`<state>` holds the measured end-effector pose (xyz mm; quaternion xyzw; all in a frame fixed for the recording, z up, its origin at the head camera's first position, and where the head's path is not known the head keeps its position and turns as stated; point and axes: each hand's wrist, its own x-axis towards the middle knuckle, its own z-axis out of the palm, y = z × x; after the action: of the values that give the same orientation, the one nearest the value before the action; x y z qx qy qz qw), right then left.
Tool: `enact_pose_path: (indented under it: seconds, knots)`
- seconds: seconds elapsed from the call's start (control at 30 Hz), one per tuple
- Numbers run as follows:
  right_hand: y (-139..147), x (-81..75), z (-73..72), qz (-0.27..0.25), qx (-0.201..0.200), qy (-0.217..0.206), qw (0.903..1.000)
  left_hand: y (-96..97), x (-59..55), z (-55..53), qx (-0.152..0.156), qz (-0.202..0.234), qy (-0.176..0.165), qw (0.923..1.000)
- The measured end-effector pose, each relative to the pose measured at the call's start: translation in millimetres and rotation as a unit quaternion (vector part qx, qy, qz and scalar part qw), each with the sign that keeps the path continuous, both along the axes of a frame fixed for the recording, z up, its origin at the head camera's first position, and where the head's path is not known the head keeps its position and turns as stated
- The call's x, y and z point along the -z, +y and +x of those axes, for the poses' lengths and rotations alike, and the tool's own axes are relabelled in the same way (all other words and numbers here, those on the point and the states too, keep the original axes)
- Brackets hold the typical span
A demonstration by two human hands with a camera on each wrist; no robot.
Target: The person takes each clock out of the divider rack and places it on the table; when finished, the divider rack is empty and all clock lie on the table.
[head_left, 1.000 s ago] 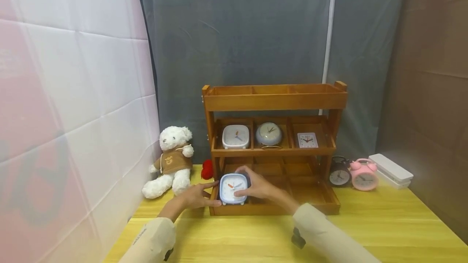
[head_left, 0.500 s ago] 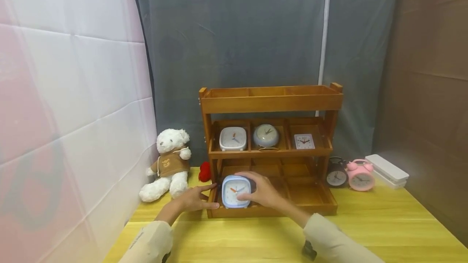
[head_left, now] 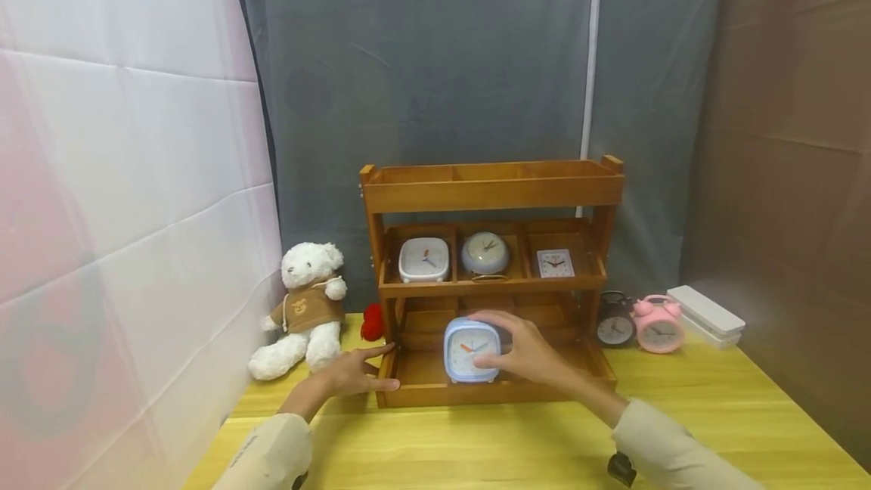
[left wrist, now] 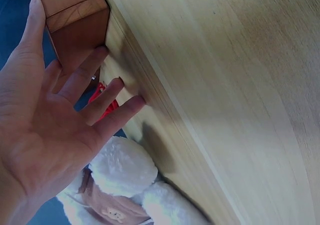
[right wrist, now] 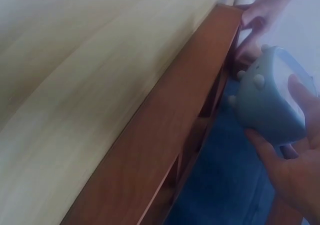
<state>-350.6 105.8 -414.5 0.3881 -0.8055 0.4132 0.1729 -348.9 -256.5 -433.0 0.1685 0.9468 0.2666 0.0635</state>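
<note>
A light blue alarm clock (head_left: 463,358) with a white face is gripped by my right hand (head_left: 527,350), thumb across its front and fingers over its top and side. It is in front of the bottom tier of a wooden three-tier shelf (head_left: 493,193). In the right wrist view the clock (right wrist: 267,102) shows its small feet, held apart from the shelf's front edge (right wrist: 165,120). My left hand (head_left: 347,376) touches the shelf's lower left corner with fingers spread. In the left wrist view the left hand (left wrist: 60,120) is extended, holding nothing.
On the middle tier stand a white clock (head_left: 411,267), a round grey clock (head_left: 495,259) and a small square clock (head_left: 562,271). Right of the shelf are a black clock (head_left: 615,330), a pink clock (head_left: 663,316) and white boxes (head_left: 708,312). A teddy bear (head_left: 309,308) and red object (head_left: 371,322) stand left.
My right hand has lifted the light blue clock off the bottom tier's left compartment and moved it to the right. My left hand stays at the shelf's corner. The head view has shifted slightly.
</note>
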Motion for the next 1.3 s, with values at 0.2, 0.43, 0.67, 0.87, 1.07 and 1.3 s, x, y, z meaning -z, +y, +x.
enact_pose_path:
  seconds: [0.2, 0.43, 0.67, 0.87, 1.07, 1.3]
  knots:
    - [27, -1.3, 3.1, 0.015, 0.023, 0.003, 0.9996, -1.0, 0.5, -1.3, 0.006, -0.001, -0.002, 1.0000]
    - [60, 0.6, 3.6, 0.031, 0.071, 0.010, 0.9969, 0.3, 1.0, -2.2, 0.005, -0.004, -0.003, 1.0000]
    - [93, 0.8, 2.3, 0.029, 0.086, 0.016, 0.9957, -0.3, 1.7, -3.5, 0.004, -0.006, -0.002, 1.0000]
    - [123, -0.3, -0.5, 0.039, 0.102, 0.052, 0.9927, 0.6, 0.7, -2.7, 0.004, -0.008, -0.001, 1.0000]
    - [150, -4.1, 0.3, 0.055, 0.136, 0.074, 0.9865, 0.9, 0.6, -1.5, 0.006, -0.009, -0.001, 0.9999]
    - [183, -10.8, 2.5, 0.050, 0.156, 0.108, 0.9806, 0.9, -0.4, -1.1, 0.010, -0.007, 0.000, 0.9999]
